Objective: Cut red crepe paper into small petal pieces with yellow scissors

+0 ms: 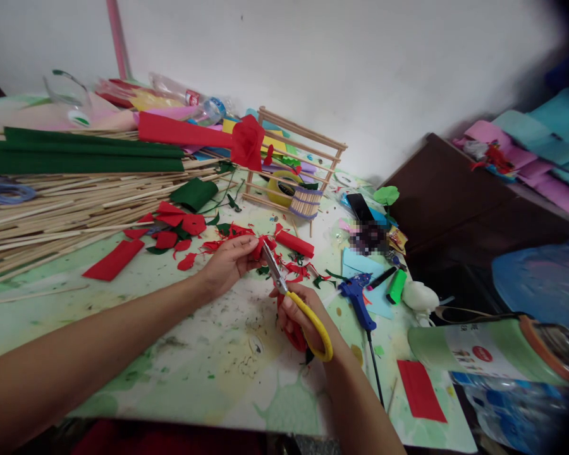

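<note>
My left hand [232, 262] pinches a small piece of red paper [258, 250] above the middle of the table. My right hand [298, 309] is closed on yellow-handled scissors [308, 316], whose blades point up and left and meet the red piece at my left fingertips. Whether the blades are parted is too small to tell. Below my right hand lies a red crinkled bundle [294, 335], partly hidden by the fingers. Red and green scraps are strewn around both hands, with a red roll [294, 243] just beyond them.
Thin wooden sticks [76, 208] and green paper [85, 155] cover the left side. A stick frame [298, 167] stands at the back, near a red paper flower [247, 142]. On the right are a blue glue gun [358, 300], a green bottle [483, 347] and a red sheet [421, 390].
</note>
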Demonstrator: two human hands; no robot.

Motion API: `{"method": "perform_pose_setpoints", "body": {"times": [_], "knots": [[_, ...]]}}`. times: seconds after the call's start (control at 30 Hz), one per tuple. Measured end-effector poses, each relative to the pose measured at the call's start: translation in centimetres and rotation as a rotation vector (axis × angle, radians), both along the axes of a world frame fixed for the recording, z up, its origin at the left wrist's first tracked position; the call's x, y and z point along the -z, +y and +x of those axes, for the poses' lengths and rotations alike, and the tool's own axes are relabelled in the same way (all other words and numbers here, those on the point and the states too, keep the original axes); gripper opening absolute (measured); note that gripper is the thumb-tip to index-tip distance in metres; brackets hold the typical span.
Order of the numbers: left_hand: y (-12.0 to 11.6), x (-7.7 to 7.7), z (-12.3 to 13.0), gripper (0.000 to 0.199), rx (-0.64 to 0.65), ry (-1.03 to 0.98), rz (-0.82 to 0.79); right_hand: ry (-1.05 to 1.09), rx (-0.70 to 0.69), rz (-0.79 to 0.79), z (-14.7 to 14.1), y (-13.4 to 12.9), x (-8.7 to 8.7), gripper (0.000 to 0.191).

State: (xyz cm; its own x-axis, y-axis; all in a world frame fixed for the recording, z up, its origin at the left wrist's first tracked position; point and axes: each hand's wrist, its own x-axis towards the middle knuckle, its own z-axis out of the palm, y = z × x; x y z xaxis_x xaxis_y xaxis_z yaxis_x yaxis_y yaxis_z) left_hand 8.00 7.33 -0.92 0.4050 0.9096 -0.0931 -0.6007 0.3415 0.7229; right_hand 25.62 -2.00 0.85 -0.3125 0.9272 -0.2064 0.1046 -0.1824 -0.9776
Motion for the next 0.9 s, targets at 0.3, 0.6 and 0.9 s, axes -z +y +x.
{"method": "perform_pose_setpoints", "body": {"times": [0.3,0.6,0.9], "knots": [[-0.1,0.3,0.0,0.011,0.01,0.07,0.058,-0.004,0.008,0.002,-0.1,0.0,-0.2,0.046],[0.2,0.2,0.0,0.012,0.021,0.109,0.103,0.027,-0.022,0.005,0.1,-0.2,0.0,0.043],[0.9,0.4,-1.0,0.016,0.11,0.218,0.237,0.117,-0.031,0.004,-0.1,-0.3,-0.2,0.046]]}}
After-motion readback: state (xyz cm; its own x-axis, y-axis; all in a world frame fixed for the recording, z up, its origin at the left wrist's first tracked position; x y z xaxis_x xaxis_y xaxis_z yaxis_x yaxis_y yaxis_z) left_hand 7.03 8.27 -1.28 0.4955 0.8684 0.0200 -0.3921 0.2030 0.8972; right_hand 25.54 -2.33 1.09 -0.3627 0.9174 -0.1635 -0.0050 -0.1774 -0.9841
